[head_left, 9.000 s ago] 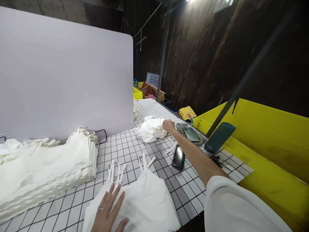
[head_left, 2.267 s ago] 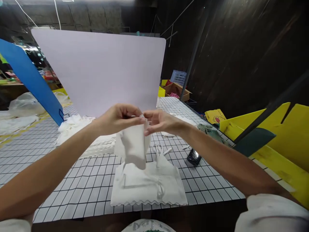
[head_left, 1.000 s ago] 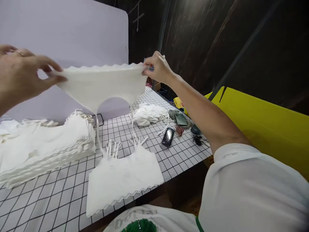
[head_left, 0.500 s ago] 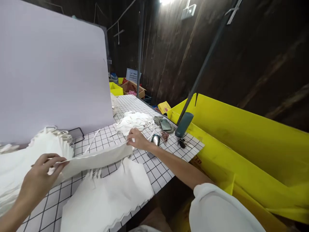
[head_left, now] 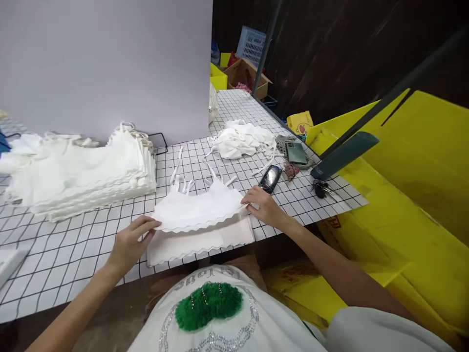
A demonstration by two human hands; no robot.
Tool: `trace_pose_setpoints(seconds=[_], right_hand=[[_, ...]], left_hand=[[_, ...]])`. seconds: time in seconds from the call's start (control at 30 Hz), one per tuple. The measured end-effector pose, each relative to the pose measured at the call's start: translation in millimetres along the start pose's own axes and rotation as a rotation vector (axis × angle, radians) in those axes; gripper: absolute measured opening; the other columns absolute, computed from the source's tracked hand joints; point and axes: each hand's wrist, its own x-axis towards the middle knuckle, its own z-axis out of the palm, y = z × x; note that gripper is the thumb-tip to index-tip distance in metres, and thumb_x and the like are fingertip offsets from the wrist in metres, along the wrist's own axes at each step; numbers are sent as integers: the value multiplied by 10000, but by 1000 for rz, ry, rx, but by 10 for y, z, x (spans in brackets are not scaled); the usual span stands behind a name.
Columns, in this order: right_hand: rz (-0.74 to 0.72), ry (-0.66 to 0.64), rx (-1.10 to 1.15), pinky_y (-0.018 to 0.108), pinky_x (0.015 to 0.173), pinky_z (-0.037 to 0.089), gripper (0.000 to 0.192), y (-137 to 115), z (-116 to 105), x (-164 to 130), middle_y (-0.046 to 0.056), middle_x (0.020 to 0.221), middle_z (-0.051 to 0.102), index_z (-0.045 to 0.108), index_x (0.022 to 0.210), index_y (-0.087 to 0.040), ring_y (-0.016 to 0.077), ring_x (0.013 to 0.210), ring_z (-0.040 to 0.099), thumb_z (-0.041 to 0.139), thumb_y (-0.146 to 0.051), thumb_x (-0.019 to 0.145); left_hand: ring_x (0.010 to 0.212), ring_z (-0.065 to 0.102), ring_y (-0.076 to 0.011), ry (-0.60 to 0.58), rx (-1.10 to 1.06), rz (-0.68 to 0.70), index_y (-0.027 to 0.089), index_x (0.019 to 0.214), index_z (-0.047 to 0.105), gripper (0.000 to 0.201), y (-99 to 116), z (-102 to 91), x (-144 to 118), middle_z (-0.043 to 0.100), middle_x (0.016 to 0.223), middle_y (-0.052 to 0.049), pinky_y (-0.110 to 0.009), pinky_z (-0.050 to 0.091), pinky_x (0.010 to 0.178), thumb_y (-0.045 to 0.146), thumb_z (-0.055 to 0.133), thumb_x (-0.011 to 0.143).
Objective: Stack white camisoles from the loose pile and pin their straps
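A white camisole top [head_left: 200, 208] with thin straps lies spread near the table's front edge. My left hand [head_left: 129, 243] pinches its lower left corner between thumb and fingers. At its lower right corner, my right hand [head_left: 264, 207] pinches the wavy hem. Under it, a second white garment piece [head_left: 201, 242] reaches toward the table edge, with its own wavy hem showing. A thick stack of similar white tops [head_left: 91, 178] lies to the left, and a loose heap of white garments [head_left: 245, 139] rests beyond my right hand.
The gridded table [head_left: 106, 244] carries a black phone-like object [head_left: 270, 179], a green phone [head_left: 296, 153], keys [head_left: 322, 188] and a leaning teal bottle [head_left: 344, 155] at right. A pale upright panel [head_left: 110, 63] stands behind. Yellow bins [head_left: 414, 215] flank the table's right side.
The view has turned down toward the table. The top, earlier stretched in a folded band above the other garment, now lies flat over it, and both hands still grip its ends.
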Motion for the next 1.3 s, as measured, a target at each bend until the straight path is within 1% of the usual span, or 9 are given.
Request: trace_pose_setpoints(seconds=[0.2, 0.47, 0.57, 0.7, 0.83, 0.93, 1.03, 1.13, 1.3], right_hand=[[-14, 138, 24, 458, 783, 505, 227, -203, 48, -244, 73, 846, 675, 710, 906, -226, 257, 875, 575, 532, -97, 851], [-45, 13, -52, 461, 841, 484, 271, -299, 299, -657, 72, 801, 646, 699, 871, -199, 229, 833, 540, 472, -51, 885], [-38, -50, -132, 570, 991, 424, 210, -327, 275, -713, 106, 965, 700, 711, 1029, -195, 266, 962, 599, 529, -162, 932], [-38, -245, -238, 732, 1124, 198, 648, -393, 267, -794, 206, 1473, 521, 397, 1520, -167, 390, 1388, 440, 551, -463, 964], [-12, -244, -340, 751, 1102, 219, 713, -381, 285, -884, 222, 1554, 413, 194, 1602, -171, 401, 1454, 370, 429, -494, 1012], [-20, -109, -344, 689, 1123, 262, 656, -336, 285, -805, 220, 1528, 453, 210, 1598, -163, 371, 1446, 395, 391, -441, 1031], [-115, -8, -362, 640, 1130, 288, 529, -328, 322, -522, 199, 1457, 545, 382, 1513, -144, 346, 1415, 441, 459, -337, 1026], [-214, 26, -374, 649, 1112, 302, 367, -349, 405, -124, 175, 1352, 637, 539, 1354, -125, 343, 1350, 506, 515, -257, 1011], [-207, 48, -265, 642, 1011, 416, 244, -325, 575, 561, 153, 1184, 708, 623, 1204, -127, 333, 1168, 602, 533, -217, 995]], left_hand=[[852, 726, -197, -6, 2, -49, 249, 926, 748, 196, 7, -69, -241, 733, 930, -38, -279, 616, 737, 204, 559, 906], [878, 709, -209, -87, 4, -16, 227, 949, 748, 238, 8, 115, -577, 736, 955, -57, -337, 609, 801, 151, 524, 919], [877, 676, -216, -135, 2, 36, 231, 969, 741, 245, 19, 112, -585, 741, 951, -59, -364, 583, 799, 126, 525, 923], [969, 628, -252, -197, 33, 44, 244, 1066, 731, 304, 51, 41, -639, 739, 1057, -71, -427, 539, 850, 103, 510, 912], [994, 613, -258, -203, 30, 30, 246, 1070, 728, 310, 58, -26, -589, 728, 1072, -74, -437, 526, 856, 114, 500, 908], [1049, 619, -261, -137, -19, -47, 241, 1107, 716, 293, -11, 22, -273, 704, 1091, -91, -423, 546, 875, 171, 493, 931], [1009, 654, -255, -92, -39, -172, 221, 1142, 709, 301, -172, 149, 297, 671, 1143, -116, -407, 568, 855, 260, 480, 950], [846, 685, -220, -216, -22, -383, 152, 1137, 705, 316, -355, 305, 923, 658, 1143, -135, -389, 569, 836, 200, 473, 928], [993, 688, -277, -290, 8, -528, 97, 1025, 724, 222, -593, 627, 1749, 667, 1171, -177, -389, 521, 941, 130, 532, 919]])
